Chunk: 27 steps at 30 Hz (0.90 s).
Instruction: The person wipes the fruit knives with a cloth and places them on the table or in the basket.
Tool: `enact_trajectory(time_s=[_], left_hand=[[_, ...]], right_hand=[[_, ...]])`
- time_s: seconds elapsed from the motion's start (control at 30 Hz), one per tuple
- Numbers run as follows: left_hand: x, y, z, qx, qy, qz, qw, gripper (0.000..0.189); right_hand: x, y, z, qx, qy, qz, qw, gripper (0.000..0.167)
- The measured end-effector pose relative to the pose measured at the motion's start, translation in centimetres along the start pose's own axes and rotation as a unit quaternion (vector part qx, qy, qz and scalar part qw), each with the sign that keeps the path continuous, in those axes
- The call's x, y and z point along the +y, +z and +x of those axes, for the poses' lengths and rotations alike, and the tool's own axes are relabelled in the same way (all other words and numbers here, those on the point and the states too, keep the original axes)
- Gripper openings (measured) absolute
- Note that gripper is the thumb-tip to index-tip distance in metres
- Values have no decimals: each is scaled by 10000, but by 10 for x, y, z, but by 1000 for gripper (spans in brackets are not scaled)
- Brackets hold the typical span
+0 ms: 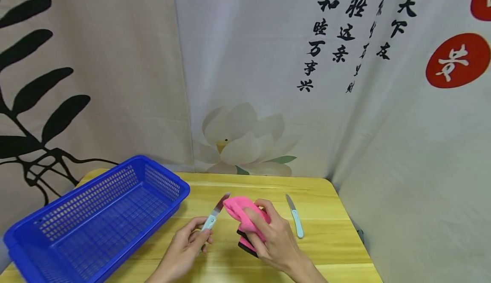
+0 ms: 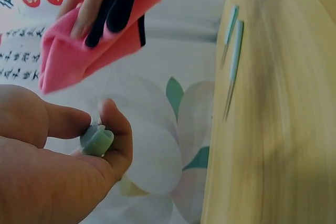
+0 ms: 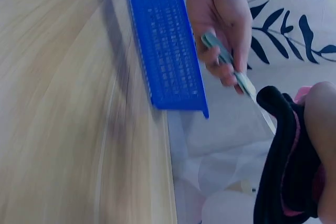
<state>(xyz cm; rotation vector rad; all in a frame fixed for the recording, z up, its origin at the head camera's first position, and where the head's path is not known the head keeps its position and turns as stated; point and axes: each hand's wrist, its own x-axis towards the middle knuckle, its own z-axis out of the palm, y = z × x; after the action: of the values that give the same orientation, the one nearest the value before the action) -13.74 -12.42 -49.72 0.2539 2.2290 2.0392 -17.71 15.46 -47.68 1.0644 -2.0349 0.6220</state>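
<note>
- Head view: a left hand [image 1: 182,249] grips a small knife [image 1: 212,217] by its pale blue handle, thumb and fingers closed around it, the blade slanting up toward a bunched pink cloth [image 1: 239,210] in the right hand [image 1: 274,236]
- The right hand's fingers bend over the cloth and hold it gathered; whether blade and cloth touch is hard to tell, as is whether the blade's reddish tint is a stain or a reflection
- Bringing cloth to blade looks safest with the handle kept steady, thick folds between fingertips and edge, and strokes running off toward the tip
- A second knife [image 1: 297,221] lies on the wooden table [image 1: 333,249] beyond the right hand; a blue basket [image 1: 168,174] stands at left, its inside seen from above
- Left wrist view: the small knife shows butt-end on, pinched between thumb and fingers, its blade hidden; a pair of pale-handled knives [image 2: 237,51] lies on the table, where the head view shows only one
- Right wrist view: the left hand's fingers wrap the handle from the far side, and the blade's end disappears behind the cloth's black trim [image 3: 278,156], a close-up that the head view lacks
</note>
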Motion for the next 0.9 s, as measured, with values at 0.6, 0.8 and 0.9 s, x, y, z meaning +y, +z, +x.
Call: enact_trajectory(time_s=[0.6,0.8,0.9], left_hand=[[12,17,-1,20,136,137,9998,32],[9,14,-3,-47,370,144,9992,31],[9,12,-4,-8,265,177,9995,32]], right_hand=[[-21,24,15,-376,-584,-969,9929,43],[-17,22,17,-439,-451,-1272,9899,65],[-12,20,19,-389,-412,-1330,9895,63]])
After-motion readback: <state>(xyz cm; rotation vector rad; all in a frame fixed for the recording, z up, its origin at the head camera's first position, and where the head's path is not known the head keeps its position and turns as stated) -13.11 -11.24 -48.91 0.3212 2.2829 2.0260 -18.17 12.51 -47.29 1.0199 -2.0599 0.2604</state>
